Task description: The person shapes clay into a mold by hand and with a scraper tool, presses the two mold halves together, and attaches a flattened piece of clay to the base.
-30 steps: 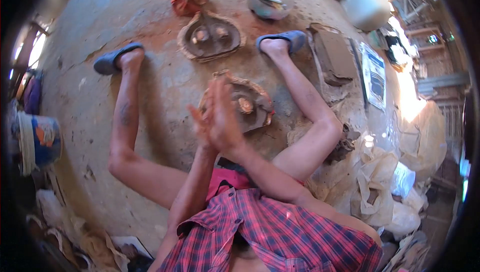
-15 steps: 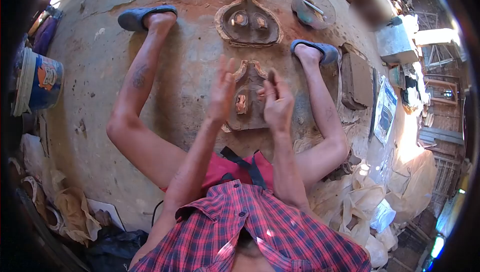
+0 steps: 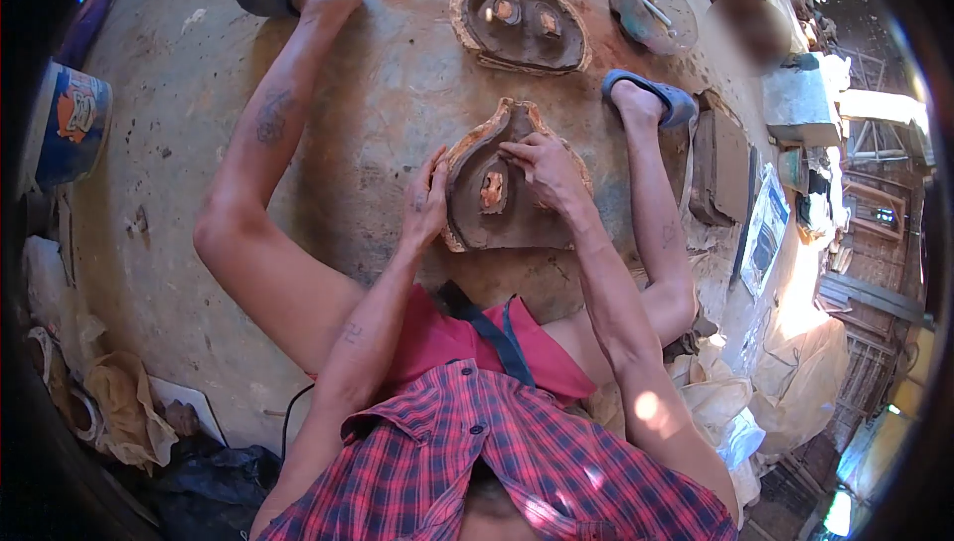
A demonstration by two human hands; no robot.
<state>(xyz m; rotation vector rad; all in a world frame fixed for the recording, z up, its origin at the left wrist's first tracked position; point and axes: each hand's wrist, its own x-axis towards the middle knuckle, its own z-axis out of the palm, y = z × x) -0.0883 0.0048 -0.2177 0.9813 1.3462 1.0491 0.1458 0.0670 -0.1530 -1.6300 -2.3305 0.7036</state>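
Note:
A clay-lined mold (image 3: 497,228) with a pale rough rim lies on the floor between my legs, its narrow end pointing away from me. My left hand (image 3: 427,198) rests against the mold's left rim, fingers extended. Over the upper right inside of the mold, my right hand (image 3: 542,168) has its fingers pinched together at the dark clay; whatever is between the fingertips is hidden. An orange-brown raised piece (image 3: 492,191) shows in the clay between my hands. Farther off sits a second clay-lined mold (image 3: 522,39) with two such pieces in it.
A bowl (image 3: 636,24) holding a white stick stands at the upper right. Beside my right foot is a brown clay block (image 3: 717,163), with a printed packet (image 3: 765,228) farther right. A blue and white bucket (image 3: 72,129) stands at the left. Crumpled sheets (image 3: 795,372) lie at the lower right.
My hands were pressed together, then came apart, and are now down at the near mold. The camera view has shifted, and both molds are seen more clearly.

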